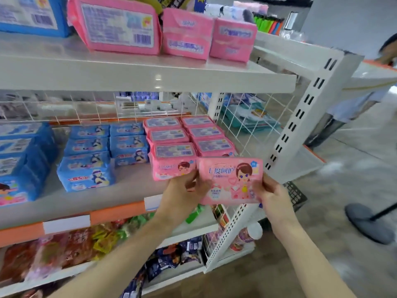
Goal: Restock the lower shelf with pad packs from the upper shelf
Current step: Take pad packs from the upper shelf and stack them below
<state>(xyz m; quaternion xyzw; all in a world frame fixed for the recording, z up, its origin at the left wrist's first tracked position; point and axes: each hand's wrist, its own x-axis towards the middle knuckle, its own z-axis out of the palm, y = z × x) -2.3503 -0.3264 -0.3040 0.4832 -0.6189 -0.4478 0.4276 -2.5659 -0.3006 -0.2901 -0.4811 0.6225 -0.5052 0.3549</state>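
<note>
Gripping pink pad pack [231,179] at either end, left hand [183,191] and right hand [271,197], before lower shelf [129,190] edge.

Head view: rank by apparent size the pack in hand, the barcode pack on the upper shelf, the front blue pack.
1. barcode pack, clearly largest.
2-3. held pink pack and front blue pack look alike; the held one is nearer the camera, so unranked.

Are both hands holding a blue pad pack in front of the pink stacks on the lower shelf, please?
Not quite: the pad pack is pink, not blue. In the head view, left hand and right hand hold it before the pink stacks on the lower shelf.
</note>
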